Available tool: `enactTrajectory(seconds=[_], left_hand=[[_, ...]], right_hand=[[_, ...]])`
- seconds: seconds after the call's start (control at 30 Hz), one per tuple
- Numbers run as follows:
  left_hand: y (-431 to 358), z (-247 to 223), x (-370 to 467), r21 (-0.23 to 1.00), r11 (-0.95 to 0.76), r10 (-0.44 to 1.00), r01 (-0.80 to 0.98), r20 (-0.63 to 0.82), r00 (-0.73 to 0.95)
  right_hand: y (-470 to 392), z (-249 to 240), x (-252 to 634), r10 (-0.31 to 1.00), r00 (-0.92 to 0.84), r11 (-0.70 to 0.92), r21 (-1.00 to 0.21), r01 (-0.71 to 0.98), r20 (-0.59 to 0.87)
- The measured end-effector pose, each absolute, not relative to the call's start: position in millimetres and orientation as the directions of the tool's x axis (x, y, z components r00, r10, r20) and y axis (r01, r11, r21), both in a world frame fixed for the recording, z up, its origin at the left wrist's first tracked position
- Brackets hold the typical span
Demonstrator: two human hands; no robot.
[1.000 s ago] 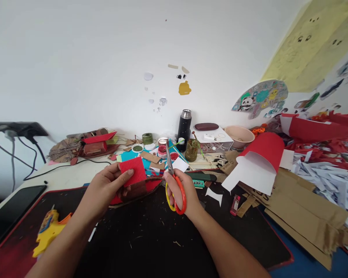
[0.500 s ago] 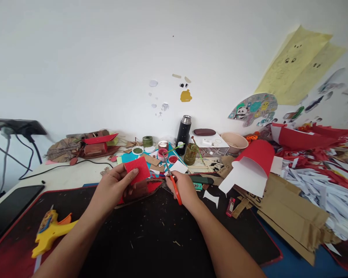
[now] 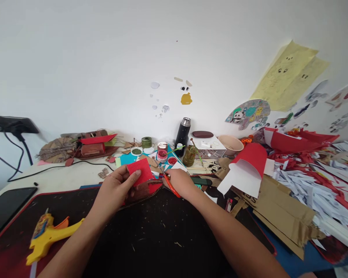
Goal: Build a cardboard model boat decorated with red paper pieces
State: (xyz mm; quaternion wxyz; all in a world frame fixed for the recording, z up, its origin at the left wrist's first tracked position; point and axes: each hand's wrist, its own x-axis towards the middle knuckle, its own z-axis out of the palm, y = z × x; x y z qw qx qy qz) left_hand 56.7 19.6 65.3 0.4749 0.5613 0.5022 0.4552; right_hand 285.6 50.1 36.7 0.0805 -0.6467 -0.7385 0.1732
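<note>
Between the thumb and fingers of my left hand is a piece of red corrugated cardboard, its ridges facing me. My right hand is closed on orange-handled scissors. Their blades point up and left, a little to the right of the red piece and apart from it. Below the hands, a brown and red boat-shaped craft piece lies on the black mat, partly covered by my left hand. Open paint pots, such as a red one, stand just behind the scissors.
A yellow glue gun and a phone lie at left. A black flask and a jar with a brush stand at the back. Curled red card, brown cardboard and white paper strips crowd the right.
The scissors have tilted, and their blades now lean further left toward the red cardboard. My right hand has turned and shifted slightly up. The whole view has shifted a little.
</note>
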Motion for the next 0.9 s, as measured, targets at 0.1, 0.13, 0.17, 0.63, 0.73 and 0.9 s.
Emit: enactTrajectory(seconds=[0.1, 0.13, 0.17, 0.63, 0.73, 0.9], left_hand=[[21, 63, 55, 0.990, -0.059, 0.996, 0.126, 0.049, 0.079], [21, 61, 54, 0.991, -0.059, 0.996, 0.124, 0.049, 0.076], [21, 61, 53, 0.990, -0.059, 0.996, 0.125, 0.050, 0.073], [18, 72, 58, 0.971, -0.098, 0.995, 0.217, 0.087, 0.058], [20, 69, 59, 0.974, -0.085, 0.995, 0.212, 0.073, 0.063], [22, 63, 57, 0.971, -0.062, 0.997, 0.233, 0.050, 0.057]], right_hand=[[54, 42, 285, 0.979, -0.153, 0.112, -0.277, 0.954, -0.131], [54, 44, 285, 0.979, -0.153, 0.114, -0.254, 0.960, -0.138], [53, 45, 286, 0.978, -0.153, 0.116, -0.235, 0.965, -0.144], [-42, 77, 318, 0.888, -0.382, 0.305, -0.295, 0.906, -0.257], [-56, 80, 307, 0.767, -0.503, 0.414, -0.292, 0.862, -0.399], [-44, 90, 301, 0.657, -0.613, 0.475, -0.390, 0.789, -0.440]])
